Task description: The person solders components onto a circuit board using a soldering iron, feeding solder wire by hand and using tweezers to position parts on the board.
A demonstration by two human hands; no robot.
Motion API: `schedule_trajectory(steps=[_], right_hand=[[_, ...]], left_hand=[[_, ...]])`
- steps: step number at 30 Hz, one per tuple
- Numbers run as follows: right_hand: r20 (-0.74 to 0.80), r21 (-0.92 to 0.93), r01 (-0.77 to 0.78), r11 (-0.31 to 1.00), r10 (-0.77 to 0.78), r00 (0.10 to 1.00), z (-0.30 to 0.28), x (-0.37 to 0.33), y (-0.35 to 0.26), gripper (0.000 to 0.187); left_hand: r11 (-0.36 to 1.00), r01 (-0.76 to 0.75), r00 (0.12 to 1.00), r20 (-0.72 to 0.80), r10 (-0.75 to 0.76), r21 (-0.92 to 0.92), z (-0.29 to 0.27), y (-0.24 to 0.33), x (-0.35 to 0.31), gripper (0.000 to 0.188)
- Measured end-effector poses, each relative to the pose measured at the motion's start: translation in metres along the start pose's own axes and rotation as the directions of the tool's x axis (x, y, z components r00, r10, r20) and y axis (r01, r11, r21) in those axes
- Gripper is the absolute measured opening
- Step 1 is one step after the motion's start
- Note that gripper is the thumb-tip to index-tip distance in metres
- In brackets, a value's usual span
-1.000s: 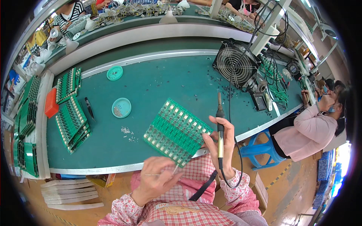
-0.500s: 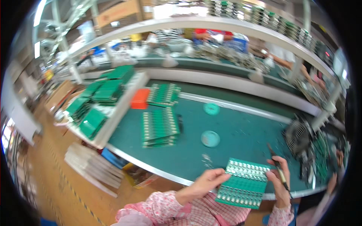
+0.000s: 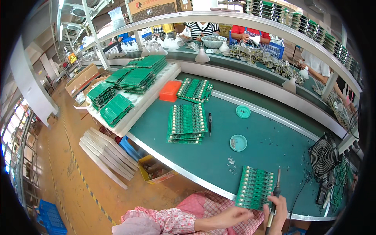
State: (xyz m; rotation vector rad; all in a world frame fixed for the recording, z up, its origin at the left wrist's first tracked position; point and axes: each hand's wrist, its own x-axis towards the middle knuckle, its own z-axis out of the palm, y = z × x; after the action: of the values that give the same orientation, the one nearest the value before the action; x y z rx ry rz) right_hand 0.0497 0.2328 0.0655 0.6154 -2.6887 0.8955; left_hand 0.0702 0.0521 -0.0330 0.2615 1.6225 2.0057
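A green circuit board (image 3: 255, 187) with rows of small pale components lies at the near edge of the bench. Just below its lower edge is my left hand (image 3: 235, 216), a little blurred, its fingers loosely stretched to the right with nothing seen in them. My right hand (image 3: 277, 209), beside the board's right edge, is closed around a soldering iron (image 3: 277, 191), whose tip points away from me. Small loose parts (image 3: 232, 165) are scattered beyond the board. A shallow round turquoise dish (image 3: 238, 143) stands behind them, with a turquoise lid-like disc (image 3: 243, 111) farther back.
Stacked boards (image 3: 187, 123) sit left of black tweezers (image 3: 210, 124), with an orange box (image 3: 170, 91) behind. More board stacks (image 3: 137, 80) rest on a white foam slab (image 3: 154, 96). A fan (image 3: 323, 152) stands at right. Across the rail (image 3: 250, 80), people handle lamp parts.
The board has gone from between both hands, tilted, to the bench edge. My left hand has let go of it. The right hand has moved down and left with the iron, and the view has shifted.
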Motion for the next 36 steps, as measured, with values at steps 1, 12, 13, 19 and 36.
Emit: schedule_trajectory(steps=[1,12,13,19,36], right_hand=[[0.002,0.003,0.001,1.0,-0.001,1.0,0.004,-0.008,0.003,0.036],[0.113,0.254,-0.011,0.967,-0.018,0.993,0.019,-0.058,0.003,0.013],[0.098,0.229,0.068,0.971,-0.092,0.991,0.019,-0.058,0.005,0.014],[-0.061,0.104,0.02,0.994,-0.014,0.998,0.044,-0.035,-0.005,0.028],[-0.021,-0.046,0.05,0.998,-0.051,0.998,0.056,-0.025,-0.004,0.051]], left_hand=[[1.0,0.001,1.0,-0.003,-0.001,-0.001,-0.001,0.025,-0.009,0.03],[0.286,-0.494,0.829,0.345,0.44,0.821,-0.012,0.065,-0.03,0.03],[0.246,-0.495,0.746,0.262,0.612,0.833,-0.015,0.061,-0.026,0.023],[0.063,-0.392,0.709,0.258,0.656,0.918,-0.06,0.071,-0.036,0.018],[0.448,-0.23,0.731,-0.15,0.666,0.864,-0.087,0.068,-0.023,0.007]])
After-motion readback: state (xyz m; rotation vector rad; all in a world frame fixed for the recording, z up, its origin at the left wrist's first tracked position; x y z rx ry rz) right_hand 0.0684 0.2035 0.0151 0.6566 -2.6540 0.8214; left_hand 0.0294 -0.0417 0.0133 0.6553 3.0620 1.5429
